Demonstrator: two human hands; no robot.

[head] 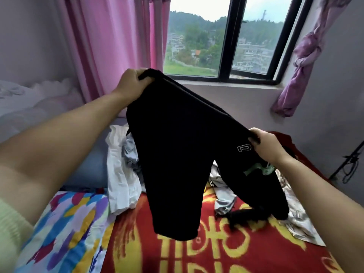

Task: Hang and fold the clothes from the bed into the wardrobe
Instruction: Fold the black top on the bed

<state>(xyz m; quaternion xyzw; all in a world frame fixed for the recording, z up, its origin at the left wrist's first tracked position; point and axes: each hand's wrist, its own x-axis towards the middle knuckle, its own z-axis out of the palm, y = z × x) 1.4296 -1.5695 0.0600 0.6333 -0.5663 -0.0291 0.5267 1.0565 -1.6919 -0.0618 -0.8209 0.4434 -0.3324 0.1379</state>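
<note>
Head view, looking down, close over bed (pixel 216 251)

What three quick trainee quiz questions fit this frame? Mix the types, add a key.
1. True or false: both hands grip the black shorts at the waistband.
2. Which hand is higher? A) left hand B) right hand
3. Fill in: the white garment lies on the ____.

Key: 1 true; 2 A; 3 bed.
</note>
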